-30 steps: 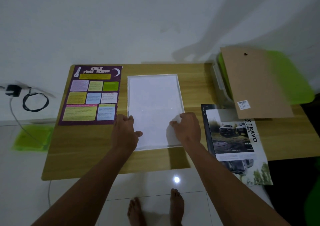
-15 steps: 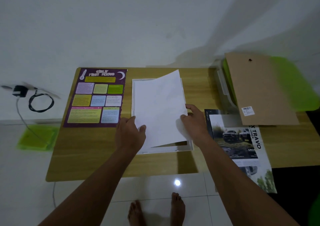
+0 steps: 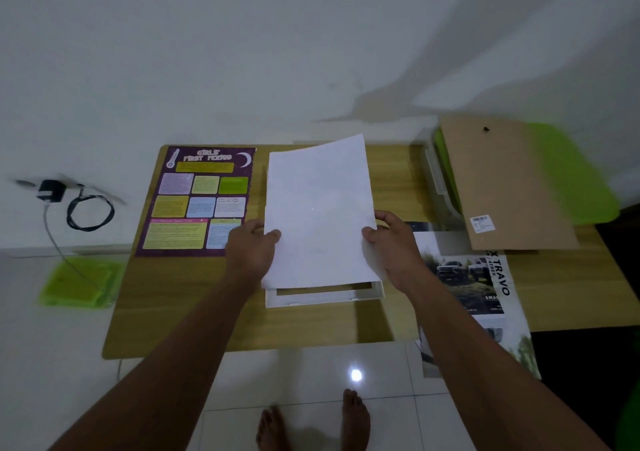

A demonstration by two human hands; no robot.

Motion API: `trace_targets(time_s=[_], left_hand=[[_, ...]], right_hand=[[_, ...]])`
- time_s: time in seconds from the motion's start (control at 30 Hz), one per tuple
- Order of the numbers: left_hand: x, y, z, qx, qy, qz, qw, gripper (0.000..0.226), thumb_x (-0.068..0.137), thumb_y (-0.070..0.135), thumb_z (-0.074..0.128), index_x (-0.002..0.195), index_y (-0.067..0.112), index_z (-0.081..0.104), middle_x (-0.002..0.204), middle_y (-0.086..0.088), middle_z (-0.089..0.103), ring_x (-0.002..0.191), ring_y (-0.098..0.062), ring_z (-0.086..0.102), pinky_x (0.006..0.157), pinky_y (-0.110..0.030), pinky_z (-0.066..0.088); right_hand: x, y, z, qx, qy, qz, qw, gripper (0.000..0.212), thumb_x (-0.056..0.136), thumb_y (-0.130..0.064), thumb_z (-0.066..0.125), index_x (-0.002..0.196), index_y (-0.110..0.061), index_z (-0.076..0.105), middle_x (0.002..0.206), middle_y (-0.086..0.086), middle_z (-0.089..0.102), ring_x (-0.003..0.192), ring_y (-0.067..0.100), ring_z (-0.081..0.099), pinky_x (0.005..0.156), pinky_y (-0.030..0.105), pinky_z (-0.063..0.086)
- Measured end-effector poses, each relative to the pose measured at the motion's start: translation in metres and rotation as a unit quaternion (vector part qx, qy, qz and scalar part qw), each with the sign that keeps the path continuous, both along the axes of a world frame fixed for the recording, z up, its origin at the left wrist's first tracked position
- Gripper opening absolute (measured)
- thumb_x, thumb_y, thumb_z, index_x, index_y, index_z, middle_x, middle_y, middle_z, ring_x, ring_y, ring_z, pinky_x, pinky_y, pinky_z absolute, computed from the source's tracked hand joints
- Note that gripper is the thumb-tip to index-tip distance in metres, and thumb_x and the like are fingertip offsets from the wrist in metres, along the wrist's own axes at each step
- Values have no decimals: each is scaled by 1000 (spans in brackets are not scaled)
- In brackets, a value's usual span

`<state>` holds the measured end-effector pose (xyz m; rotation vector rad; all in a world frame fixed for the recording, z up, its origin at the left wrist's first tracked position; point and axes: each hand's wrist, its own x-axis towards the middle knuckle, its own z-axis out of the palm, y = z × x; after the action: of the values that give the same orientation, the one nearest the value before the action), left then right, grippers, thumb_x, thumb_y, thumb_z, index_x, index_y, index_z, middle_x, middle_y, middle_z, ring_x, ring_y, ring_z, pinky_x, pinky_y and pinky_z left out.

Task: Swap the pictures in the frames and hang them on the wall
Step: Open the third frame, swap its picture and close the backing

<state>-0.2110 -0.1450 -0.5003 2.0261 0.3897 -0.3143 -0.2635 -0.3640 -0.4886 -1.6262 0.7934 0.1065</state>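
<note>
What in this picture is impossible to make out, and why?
Head view only:
- White sheet: its underside faces away, so any picture on it is unseen.
- White frame: mostly covered by the sheet; only its near edge shows.
- Purple poster: small text too blurred to read.
- Car poster: top corner lies under the brown board.
- Left hand, right hand: fingers hidden behind the sheet.
</note>
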Motion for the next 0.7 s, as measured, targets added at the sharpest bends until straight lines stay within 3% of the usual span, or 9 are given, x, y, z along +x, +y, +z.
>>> trace_targets(time_s=[0.1, 0.2, 0.27, 0.33, 0.4, 0.47, 0.53, 0.6, 0.7], left_hand=[[-3, 0, 25, 46, -122, -15, 991, 30, 88, 24, 65, 115, 13, 66, 107, -2, 72, 90, -15, 68, 88, -34, 54], [-18, -12, 63, 96, -256, -66, 960, 25, 91, 18, 60, 114, 15, 68, 94, 5, 72, 70, 6, 59, 71, 1, 38], [-31, -21, 82, 89, -309, -105, 941, 26, 92, 14, 58, 115, 18, 69, 91, 8, 71, 67, 7, 58, 68, 3, 36], [-41, -28, 93, 101, -344, -148, 922, 28, 94, 16, 56, 119, 20, 68, 100, 6, 72, 77, -3, 64, 72, -9, 43], [-47, -31, 97, 111, -350, -176, 914, 29, 95, 23, 55, 121, 21, 66, 103, 3, 73, 83, -9, 66, 75, -19, 47], [-53, -33, 99, 97, -322, -187, 923, 34, 93, 41, 57, 122, 25, 65, 100, 8, 72, 82, -4, 64, 73, -18, 48], [-58, -33, 100, 61, -282, -184, 940, 45, 89, 61, 51, 118, 30, 66, 99, 15, 70, 85, 0, 63, 73, -21, 48], [-53, -31, 99, -2, -251, -144, 957, 39, 92, 57, 49, 114, 32, 67, 105, 15, 68, 94, -1, 61, 79, -27, 49], [-32, -27, 93, -38, -139, -90, 985, 39, 94, 44, 54, 131, 30, 55, 129, 7, 57, 117, -14, 54, 96, -36, 44]], right_hand=[[8, 6, 15, -88, -11, 8, 996, 41, 93, -21, 65, 131, -20, 53, 110, 2, 65, 90, 13, 60, 76, 28, 47], [24, 21, 47, -152, -79, 13, 985, 38, 93, -44, 61, 121, -19, 60, 117, 1, 66, 103, 14, 61, 87, 30, 48], [35, 34, 78, -135, -104, 51, 984, 51, 86, -65, 57, 105, -18, 67, 103, -3, 69, 96, 12, 64, 83, 32, 51], [42, 41, 100, -109, -95, 73, 987, 63, 73, -75, 61, 103, -20, 68, 100, -1, 71, 93, 14, 68, 81, 38, 56], [42, 41, 107, -137, -100, 75, 983, 44, 72, -55, 67, 97, -19, 67, 98, 3, 72, 89, 20, 70, 79, 45, 59], [36, 36, 112, -158, -117, 45, 980, 20, 75, -29, 59, 88, -15, 65, 92, 5, 70, 84, 25, 70, 74, 50, 60], [23, 29, 120, -159, -114, 19, 981, 18, 80, -17, 50, 93, -15, 62, 99, 4, 67, 88, 25, 66, 77, 47, 59], [8, 18, 125, -109, -111, 8, 988, 26, 83, -11, 46, 102, -16, 63, 103, 3, 67, 91, 24, 65, 79, 41, 58], [-11, 2, 125, 12, -112, -27, 993, 26, 86, -5, 50, 103, -13, 67, 100, 6, 71, 90, 29, 64, 77, 39, 51]])
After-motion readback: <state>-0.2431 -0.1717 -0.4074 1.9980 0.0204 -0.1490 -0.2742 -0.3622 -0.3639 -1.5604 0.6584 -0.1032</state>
